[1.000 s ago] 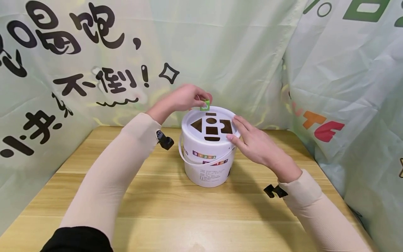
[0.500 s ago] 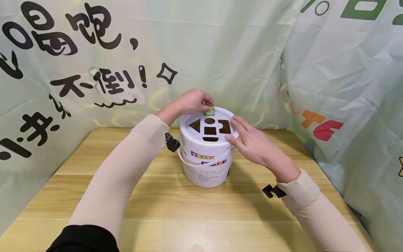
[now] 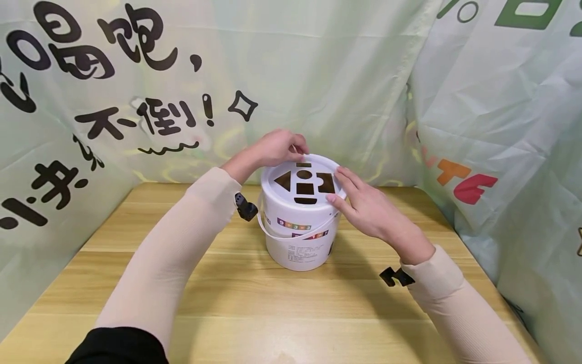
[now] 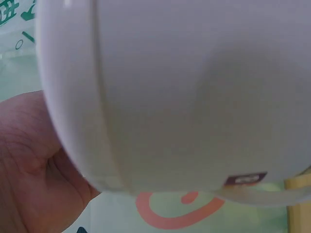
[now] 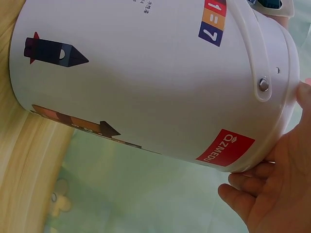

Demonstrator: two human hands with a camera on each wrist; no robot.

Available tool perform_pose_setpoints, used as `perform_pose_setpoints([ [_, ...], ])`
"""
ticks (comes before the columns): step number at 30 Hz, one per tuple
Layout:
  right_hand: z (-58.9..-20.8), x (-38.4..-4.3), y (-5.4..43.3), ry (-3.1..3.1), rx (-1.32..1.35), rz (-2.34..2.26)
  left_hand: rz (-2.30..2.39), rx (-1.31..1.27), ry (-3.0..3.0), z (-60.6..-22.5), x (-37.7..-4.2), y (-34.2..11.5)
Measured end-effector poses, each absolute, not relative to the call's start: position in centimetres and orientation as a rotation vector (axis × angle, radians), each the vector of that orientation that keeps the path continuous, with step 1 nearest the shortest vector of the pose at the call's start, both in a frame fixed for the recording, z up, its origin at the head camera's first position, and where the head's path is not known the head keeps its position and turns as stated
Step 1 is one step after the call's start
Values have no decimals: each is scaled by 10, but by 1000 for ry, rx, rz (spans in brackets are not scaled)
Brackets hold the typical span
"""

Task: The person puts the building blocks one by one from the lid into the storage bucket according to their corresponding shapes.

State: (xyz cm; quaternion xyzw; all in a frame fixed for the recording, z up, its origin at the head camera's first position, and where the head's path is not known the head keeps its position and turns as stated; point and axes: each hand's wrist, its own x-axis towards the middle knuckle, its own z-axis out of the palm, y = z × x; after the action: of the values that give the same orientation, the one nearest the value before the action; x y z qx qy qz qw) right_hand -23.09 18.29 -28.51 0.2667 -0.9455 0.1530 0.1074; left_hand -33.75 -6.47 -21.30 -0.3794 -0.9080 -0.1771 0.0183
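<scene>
A white bucket [image 3: 297, 253] stands upright, covered by a white lid [image 3: 286, 195] with several shaped holes. My left hand [image 3: 278, 147] is at the lid's far left edge, its fingers bent down beside the far slot [image 3: 303, 165]; nothing shows between them. In the left wrist view, the bucket wall hides the fingertips of that left hand [image 4: 34, 160]. On the lid's right rim rests my right hand [image 3: 370, 210], thumb on top and the visible fingers fairly straight. In the right wrist view, other fingers of this right hand [image 5: 277, 179] lie against the rim's outer side.
The bucket stands on a wooden table [image 3: 254, 323], its thin white handle [image 3: 273, 233] hanging across the front. Printed cloth [image 3: 336, 76] encloses the table at the back and both sides. A black clip [image 3: 246, 206] is at the left cuff, another clip [image 3: 397, 276] at the right.
A green block marked 3, pinched by my left hand, moved right to the lid's far slot and is now out of sight. My right hand has stayed on the rim.
</scene>
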Motion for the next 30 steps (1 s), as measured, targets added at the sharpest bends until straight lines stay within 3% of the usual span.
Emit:
perform_pose_setpoints([
  [18,-285,-231,184,-2800,767,447,-764,-951,-2790,-216,-316,-124],
  [30,-285,-230,184,-2802,776,451,-856,-783,-2851,-251,-301,-184],
])
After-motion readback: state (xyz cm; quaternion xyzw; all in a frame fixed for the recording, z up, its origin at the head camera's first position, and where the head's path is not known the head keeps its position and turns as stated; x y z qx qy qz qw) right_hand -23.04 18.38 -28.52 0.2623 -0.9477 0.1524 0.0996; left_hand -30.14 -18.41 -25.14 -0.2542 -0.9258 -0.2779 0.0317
